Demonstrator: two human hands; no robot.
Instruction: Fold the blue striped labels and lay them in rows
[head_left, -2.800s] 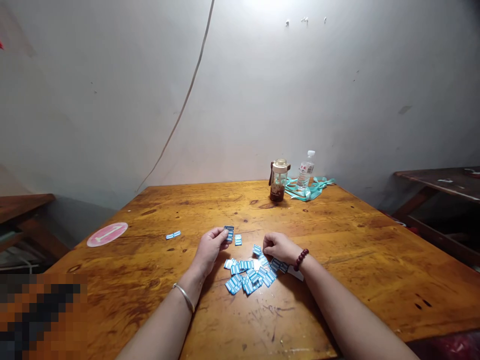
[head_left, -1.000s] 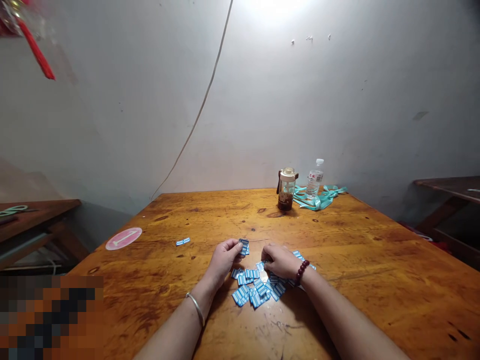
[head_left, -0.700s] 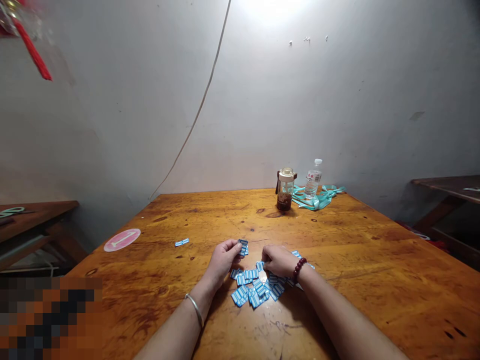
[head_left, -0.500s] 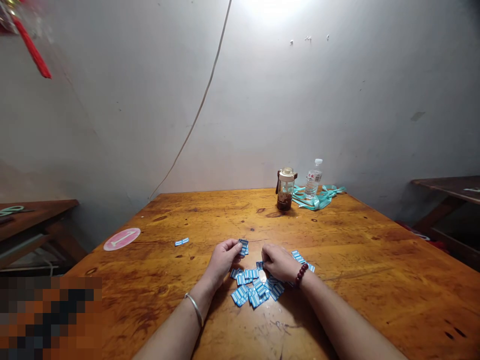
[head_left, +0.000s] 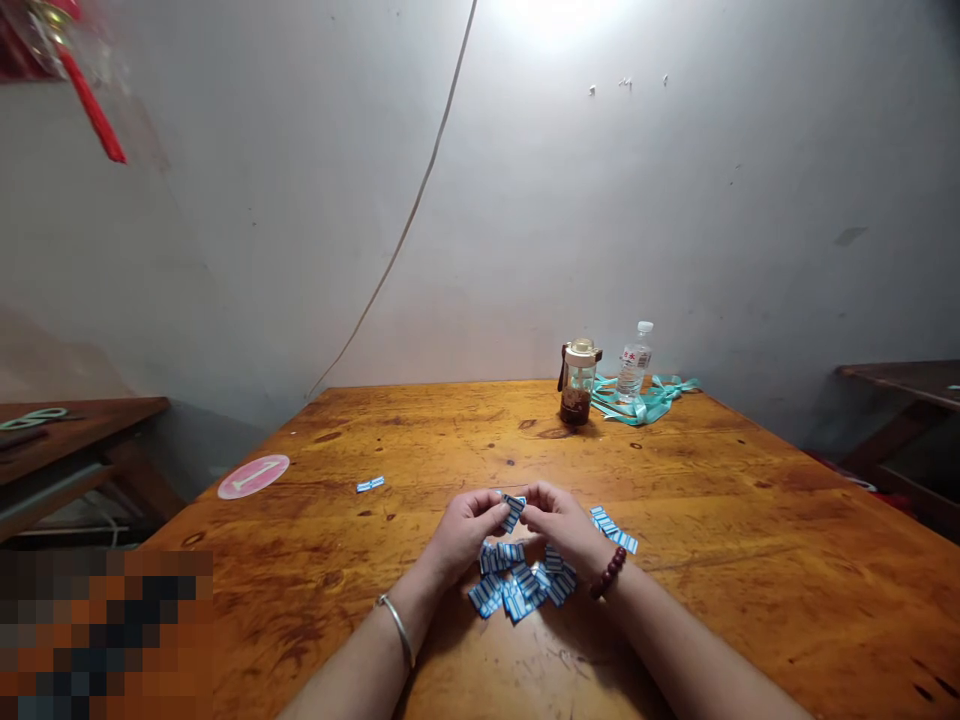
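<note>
Small blue-and-white striped cards (head_left: 513,513) are pinched between the thumb and fingers of my left hand (head_left: 471,530), above the table. My right hand (head_left: 561,520) is closed at their right edge, thumb and fingertips meeting there; its fingers partly hide what they grip. Below both hands lies a loose, overlapping pile of the same striped cards (head_left: 517,597). To the right of my right wrist is a short row of striped cards (head_left: 615,530). One narrow striped piece (head_left: 370,484) lies apart, to the left.
A drink bottle with dark contents (head_left: 575,405) stands at the back of the wooden table (head_left: 420,430). Behind it are a clear water bottle (head_left: 634,368) and turquoise ribbon (head_left: 652,405). A pink oval sticker (head_left: 253,477) marks the left side.
My right hand has come up from the pile to meet the cards in my left hand. My left hand has moved slightly right and tilted the cards. The view has shifted a little.
</note>
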